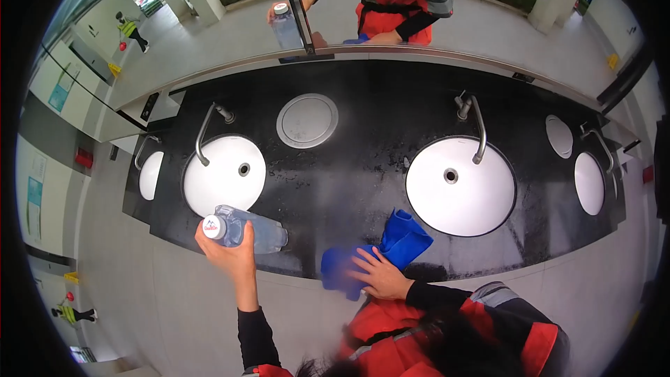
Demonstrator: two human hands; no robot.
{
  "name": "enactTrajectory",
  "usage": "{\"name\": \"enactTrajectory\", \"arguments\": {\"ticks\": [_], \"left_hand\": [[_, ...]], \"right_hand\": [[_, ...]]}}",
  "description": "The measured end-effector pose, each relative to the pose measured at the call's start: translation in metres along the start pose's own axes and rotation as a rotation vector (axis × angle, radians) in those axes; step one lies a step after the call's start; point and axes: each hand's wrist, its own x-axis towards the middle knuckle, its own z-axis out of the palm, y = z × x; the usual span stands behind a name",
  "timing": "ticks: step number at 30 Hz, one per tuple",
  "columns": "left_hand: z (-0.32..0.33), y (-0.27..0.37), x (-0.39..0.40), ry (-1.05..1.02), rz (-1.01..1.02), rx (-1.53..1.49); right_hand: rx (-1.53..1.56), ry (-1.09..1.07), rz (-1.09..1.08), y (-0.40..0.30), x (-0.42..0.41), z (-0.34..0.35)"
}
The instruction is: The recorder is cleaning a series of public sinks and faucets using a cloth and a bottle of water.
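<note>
My left hand is closed around the neck end of a clear plastic bottle with a white cap, tilted over the front edge of the black countertop near the left white basin. Its base points right. My right hand lies with fingers spread on a crumpled blue cloth at the counter's front edge. Part of the cloth hangs over that edge. The right white basin is just beyond the cloth, to the right.
Curved metal faucets stand behind the basins. A round metal lid is set in the black countertop, which has wet marks. A mirror runs along the back. A person in a yellow vest is far left on the floor.
</note>
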Motion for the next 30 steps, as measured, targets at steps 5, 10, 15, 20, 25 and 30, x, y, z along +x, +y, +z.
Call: {"name": "enactTrajectory", "arguments": {"ticks": [5,10,15,20,25,30], "left_hand": [[-0.003,-0.011,-0.004,-0.023,-0.061,0.02],[0.0,-0.015,-0.004,-0.011,-0.06,0.112],[0.001,-0.012,0.003,-0.019,-0.064,0.074],[0.003,-0.011,0.005,-0.064,-0.062,0.112],[-0.001,-0.013,0.003,-0.04,-0.027,0.148],[0.003,-0.012,0.004,-0.095,-0.09,0.085]], "right_hand": [[0.028,0.145,0.029,0.085,0.031,-0.048],[-0.178,0.48,0.329,0.224,0.092,-0.114],[-0.475,0.848,1.032,0.368,0.117,-0.158],[-0.463,0.874,1.464,0.389,0.183,-0.179],[-0.41,0.868,1.033,0.307,0.324,-0.124],[-0.337,0.686,0.67,0.267,0.408,-0.113]]}}
